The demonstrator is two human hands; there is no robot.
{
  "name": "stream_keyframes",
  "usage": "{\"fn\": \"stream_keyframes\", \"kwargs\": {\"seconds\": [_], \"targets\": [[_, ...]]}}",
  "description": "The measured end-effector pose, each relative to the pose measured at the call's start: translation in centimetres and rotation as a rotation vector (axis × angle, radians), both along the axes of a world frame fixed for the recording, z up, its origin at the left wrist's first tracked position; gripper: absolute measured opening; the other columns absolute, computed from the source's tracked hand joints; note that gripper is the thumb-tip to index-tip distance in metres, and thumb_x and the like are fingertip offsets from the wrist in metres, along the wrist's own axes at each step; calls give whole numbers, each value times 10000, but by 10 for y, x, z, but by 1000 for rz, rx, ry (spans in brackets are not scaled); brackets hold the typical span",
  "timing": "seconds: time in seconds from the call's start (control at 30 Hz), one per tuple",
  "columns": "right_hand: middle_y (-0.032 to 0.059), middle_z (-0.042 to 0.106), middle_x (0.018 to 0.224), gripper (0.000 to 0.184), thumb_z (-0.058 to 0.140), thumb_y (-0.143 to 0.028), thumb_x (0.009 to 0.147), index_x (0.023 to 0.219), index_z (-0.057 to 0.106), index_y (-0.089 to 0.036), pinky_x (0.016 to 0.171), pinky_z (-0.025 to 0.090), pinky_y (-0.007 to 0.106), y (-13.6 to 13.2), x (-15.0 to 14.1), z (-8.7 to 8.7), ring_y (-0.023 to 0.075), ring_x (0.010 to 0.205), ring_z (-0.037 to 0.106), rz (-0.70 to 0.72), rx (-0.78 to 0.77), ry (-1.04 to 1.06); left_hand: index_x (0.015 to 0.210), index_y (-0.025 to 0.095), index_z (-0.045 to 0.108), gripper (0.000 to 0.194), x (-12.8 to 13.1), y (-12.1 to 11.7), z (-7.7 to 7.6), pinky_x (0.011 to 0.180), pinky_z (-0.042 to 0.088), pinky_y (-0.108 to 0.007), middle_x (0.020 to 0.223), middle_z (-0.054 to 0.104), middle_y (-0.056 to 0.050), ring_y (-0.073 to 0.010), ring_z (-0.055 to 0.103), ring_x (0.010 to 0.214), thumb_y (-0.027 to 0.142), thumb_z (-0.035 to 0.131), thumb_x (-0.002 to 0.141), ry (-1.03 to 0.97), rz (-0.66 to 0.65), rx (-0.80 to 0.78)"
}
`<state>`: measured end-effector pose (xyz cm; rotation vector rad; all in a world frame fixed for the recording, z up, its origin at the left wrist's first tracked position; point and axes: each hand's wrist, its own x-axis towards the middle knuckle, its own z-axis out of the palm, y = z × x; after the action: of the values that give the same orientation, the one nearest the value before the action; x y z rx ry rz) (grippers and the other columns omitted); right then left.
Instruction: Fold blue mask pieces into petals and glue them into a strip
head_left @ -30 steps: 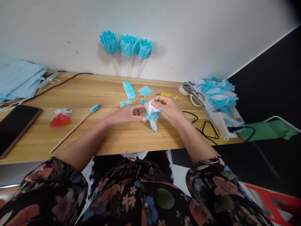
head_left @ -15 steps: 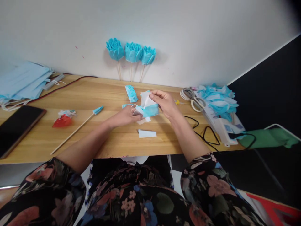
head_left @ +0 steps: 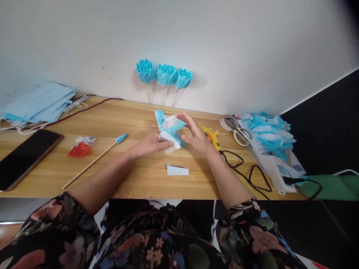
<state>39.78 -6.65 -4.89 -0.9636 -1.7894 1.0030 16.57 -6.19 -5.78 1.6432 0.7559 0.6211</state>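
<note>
My left hand (head_left: 153,144) is closed on blue-and-white fabric pieces (head_left: 170,139), gripping them between thumb and fingers above the table. Close at their right side is my right hand (head_left: 196,136), its thumb and fingers spread apart; whether the thumb touches the fabric is hard to tell. Just behind lies a strip of pleated blue fabric (head_left: 159,117), partly covered by the held pieces. In front of the hands, a small pale strip (head_left: 177,170) rests on the wood. A yellow glue gun (head_left: 213,137) lies beyond my right wrist, partly hidden by it.
Three blue fabric flowers (head_left: 166,74) on sticks lean against the wall. To the left are a stick with a blue tip (head_left: 121,138), a red packet (head_left: 80,148), a phone (head_left: 28,158) and stacked masks (head_left: 42,101). Scissors (head_left: 242,136), blue-white pieces (head_left: 270,132) and a power strip (head_left: 277,173) occupy the right.
My right hand has loosened from the white-and-blue fabric and its fingers have spread. The held pieces have turned in my left hand. The view has shifted, showing more of the glue gun.
</note>
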Motion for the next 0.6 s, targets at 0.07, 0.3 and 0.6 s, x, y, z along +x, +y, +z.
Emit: {"fn": "stream_keyframes", "kwargs": {"seconds": [0.07, 0.3, 0.6], "targets": [[84, 589, 1476, 901, 798, -651, 745, 1525, 458, -354, 1138, 451, 502, 0, -3, -6, 308, 1382, 531, 37, -112, 44, 897, 164, 711, 272, 0, 0, 0, 707, 457, -293, 811, 688, -43, -175, 572, 789, 429, 673, 855, 16, -23, 15], [22, 657, 1080, 822, 841, -552, 720, 1449, 495, -393, 794, 568, 351, 1, -19, -21, 199, 931, 630, -43, -255, 309, 856, 162, 697, 242, 2, -1, -1, 668, 429, -280, 725, 609, -11, -147, 513, 715, 401, 659, 862, 25, -59, 78], [-2, 649, 980, 578, 812, -463, 712, 1245, 644, -316, 760, 549, 305, 4, -18, -22, 141, 779, 579, -253, -226, 372, 776, 164, 609, 294, 1, -1, 0, 631, 401, -256, 691, 551, 10, -126, 491, 668, 445, 644, 853, 83, -75, 79]]}}
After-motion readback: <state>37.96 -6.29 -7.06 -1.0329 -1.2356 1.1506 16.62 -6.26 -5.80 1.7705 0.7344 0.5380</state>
